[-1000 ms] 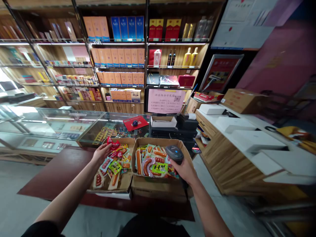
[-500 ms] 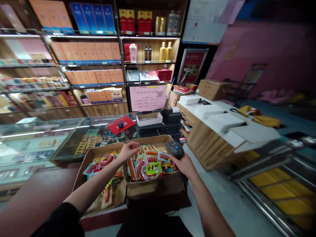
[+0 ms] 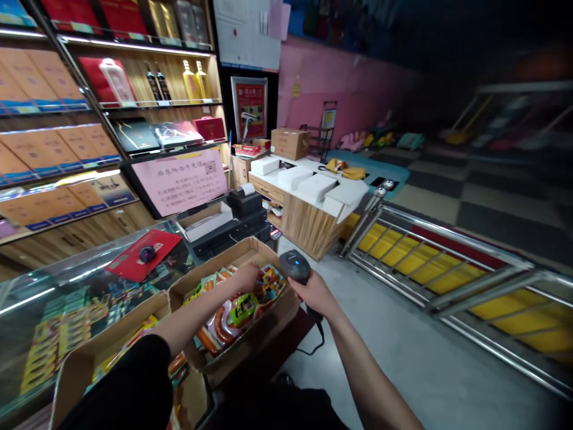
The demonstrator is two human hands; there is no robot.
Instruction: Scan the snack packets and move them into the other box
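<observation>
My right hand (image 3: 316, 295) is wrapped round the handle of a dark barcode scanner (image 3: 295, 266) with a small blue light, its cord hanging below. My left hand (image 3: 248, 278) reaches over an open cardboard box (image 3: 244, 357), its curled fingers down among packaged snacks; what they pinch, if anything, is hidden. Vacuum-packed sausages (image 3: 219, 325) and a bright green packet (image 3: 242, 309) lie in that box. To the left is a second cardboard box (image 3: 71, 373), also with packets, partly covered by my left forearm and sleeve.
A glass counter (image 3: 49, 304) holds a red envelope (image 3: 143, 254) with a small dark round object. Behind the boxes stand a black receipt printer (image 3: 244, 200) and a white tray (image 3: 208, 221). At right are a wooden cabinet (image 3: 304, 224) and metal railing (image 3: 430, 263); shelves fill the left.
The view has swung to the right. My left hand has moved across the right-hand box, toward its right end, and its fingers have curled down into the packets. My right hand still holds the scanner.
</observation>
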